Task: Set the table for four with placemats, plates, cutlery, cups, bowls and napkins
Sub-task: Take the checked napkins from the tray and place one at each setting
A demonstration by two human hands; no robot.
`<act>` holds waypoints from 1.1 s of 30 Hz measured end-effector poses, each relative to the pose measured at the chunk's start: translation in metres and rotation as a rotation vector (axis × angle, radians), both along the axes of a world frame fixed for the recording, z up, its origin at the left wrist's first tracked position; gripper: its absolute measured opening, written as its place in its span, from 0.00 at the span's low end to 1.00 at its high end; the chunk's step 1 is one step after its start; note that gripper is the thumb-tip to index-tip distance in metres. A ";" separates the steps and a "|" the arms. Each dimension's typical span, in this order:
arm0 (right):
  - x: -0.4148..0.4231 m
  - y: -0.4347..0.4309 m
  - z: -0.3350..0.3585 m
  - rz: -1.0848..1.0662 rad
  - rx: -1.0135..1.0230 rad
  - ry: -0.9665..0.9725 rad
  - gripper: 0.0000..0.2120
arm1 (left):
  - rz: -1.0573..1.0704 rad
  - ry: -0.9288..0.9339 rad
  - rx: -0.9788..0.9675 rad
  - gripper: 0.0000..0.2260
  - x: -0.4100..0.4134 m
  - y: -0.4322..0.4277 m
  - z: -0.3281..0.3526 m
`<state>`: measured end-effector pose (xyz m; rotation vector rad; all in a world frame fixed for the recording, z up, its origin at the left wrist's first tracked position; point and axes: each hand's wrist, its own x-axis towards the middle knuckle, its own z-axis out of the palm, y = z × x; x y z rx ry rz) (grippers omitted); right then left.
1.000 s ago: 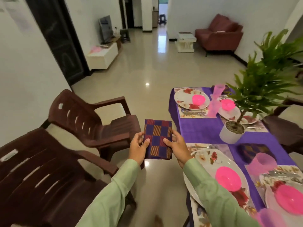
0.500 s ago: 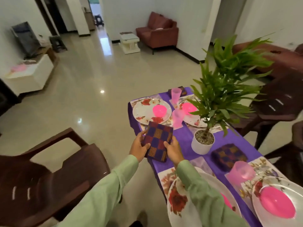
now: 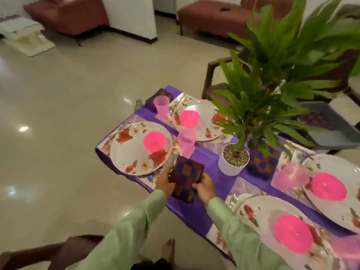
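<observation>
Checked napkin [image 3: 186, 178] has come in over the purple tablecloth [image 3: 222, 172]. My left hand [image 3: 165, 182] and right hand [image 3: 206, 187] grip its edges, squaring it at the floral plate's [image 3: 124, 152] five o'clock.

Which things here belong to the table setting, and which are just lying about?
Job: napkin held by left hand and right hand; plates; bowls; cups; placemats.
Lying about: plant; sofa; chair.
</observation>
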<state>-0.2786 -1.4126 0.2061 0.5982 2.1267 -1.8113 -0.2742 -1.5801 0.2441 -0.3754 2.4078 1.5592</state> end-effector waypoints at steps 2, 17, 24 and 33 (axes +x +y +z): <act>-0.006 -0.013 0.000 -0.088 0.047 -0.022 0.17 | -0.081 -0.018 0.016 0.37 -0.017 -0.009 0.004; -0.029 -0.021 -0.005 -0.173 0.431 -0.139 0.27 | -0.494 -0.015 -0.069 0.34 -0.071 -0.003 -0.062; -0.008 -0.011 -0.001 -0.316 0.340 -0.028 0.32 | -0.493 0.038 -0.036 0.33 -0.066 -0.001 -0.046; 0.065 0.073 0.050 -0.370 0.353 0.161 0.20 | -0.490 0.193 0.063 0.26 -0.007 0.074 -0.013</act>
